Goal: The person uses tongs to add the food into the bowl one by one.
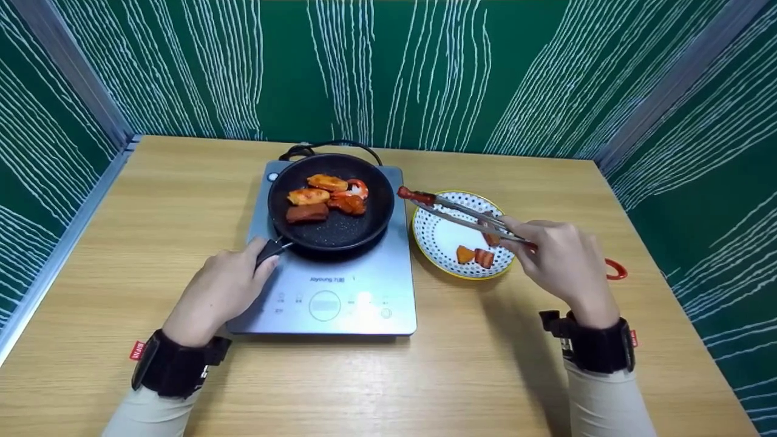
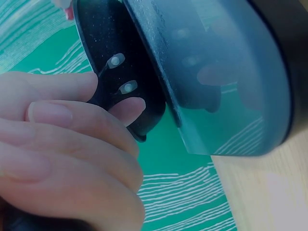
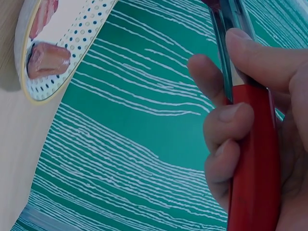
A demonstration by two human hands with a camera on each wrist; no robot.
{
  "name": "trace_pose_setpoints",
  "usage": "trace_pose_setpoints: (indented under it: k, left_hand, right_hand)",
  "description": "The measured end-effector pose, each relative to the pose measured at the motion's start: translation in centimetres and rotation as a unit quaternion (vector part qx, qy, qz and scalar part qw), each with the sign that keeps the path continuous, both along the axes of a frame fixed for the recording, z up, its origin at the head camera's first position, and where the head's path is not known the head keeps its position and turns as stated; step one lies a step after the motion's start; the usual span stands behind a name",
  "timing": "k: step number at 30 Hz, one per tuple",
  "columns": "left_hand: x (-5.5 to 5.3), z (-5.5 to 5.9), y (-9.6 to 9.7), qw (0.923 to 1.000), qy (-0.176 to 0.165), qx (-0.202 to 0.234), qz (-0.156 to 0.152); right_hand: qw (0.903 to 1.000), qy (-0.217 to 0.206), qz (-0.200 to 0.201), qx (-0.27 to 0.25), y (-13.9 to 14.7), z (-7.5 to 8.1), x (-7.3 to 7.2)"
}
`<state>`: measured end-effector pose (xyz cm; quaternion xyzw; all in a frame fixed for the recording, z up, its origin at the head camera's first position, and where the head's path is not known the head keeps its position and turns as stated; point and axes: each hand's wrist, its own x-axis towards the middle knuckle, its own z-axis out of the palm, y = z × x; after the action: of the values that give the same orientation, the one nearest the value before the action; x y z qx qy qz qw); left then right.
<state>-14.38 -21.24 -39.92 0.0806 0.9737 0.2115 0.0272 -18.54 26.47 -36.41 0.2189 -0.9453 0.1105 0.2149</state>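
Observation:
My left hand (image 1: 227,288) grips the black handle (image 1: 269,253) of a frying pan (image 1: 340,233), and in the left wrist view the fingers curl close by the pan's two rivets. Inside the pan lie chicken wings (image 1: 308,196), a brown block of meat (image 1: 307,212), a reddish-brown piece (image 1: 349,205) and a red-and-white ring-shaped piece (image 1: 359,187). Red-handled metal tongs (image 1: 464,216) are held in my right hand (image 1: 561,261). Their dark red tips reach leftward over the plate toward the pan's right rim; I cannot tell whether they pinch any food.
The pan stands on a silver induction cooker (image 1: 376,273), its black cable (image 1: 346,143) behind. To the right, a yellow-rimmed dotted plate (image 1: 434,240) carries an orange chunk (image 1: 465,254) and striped meat pieces (image 1: 484,258). Green patterned panels (image 1: 388,73) enclose the wooden table (image 1: 485,376).

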Motion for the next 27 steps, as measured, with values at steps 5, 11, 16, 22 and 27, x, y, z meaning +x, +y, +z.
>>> trace_pose_setpoints:
  k: [5, 11, 16, 22, 27]
  left_hand:
    - [0.0, 0.1, 0.0, 1.0, -0.002, 0.001, -0.001]
    - [0.0, 0.0, 0.0, 1.0, -0.003, 0.001, 0.001]
    - [-0.1, 0.1, 0.1, 1.0, -0.008, 0.003, 0.001]
    - [-0.1, 0.1, 0.1, 0.9997, -0.02, 0.007, 0.01]
    - [-0.1, 0.1, 0.0, 0.9998, -0.017, 0.008, 0.008]
  right_hand:
    - [0.9997, 0.013, 0.023, -0.003, -0.8, -0.3, -0.1]
    - [0.9993, 0.023, 0.029, 0.005, -1.9, -0.6, -0.1]
    - [0.9985, 0.048, 0.028, 0.003, -2.8, -0.9, 0.2]
    - [0.998, 0.059, 0.024, -0.009, -3.9, -1.1, 0.4]
    - [0.9978, 0.059, 0.03, -0.003, -4.7, -1.3, 0.5]
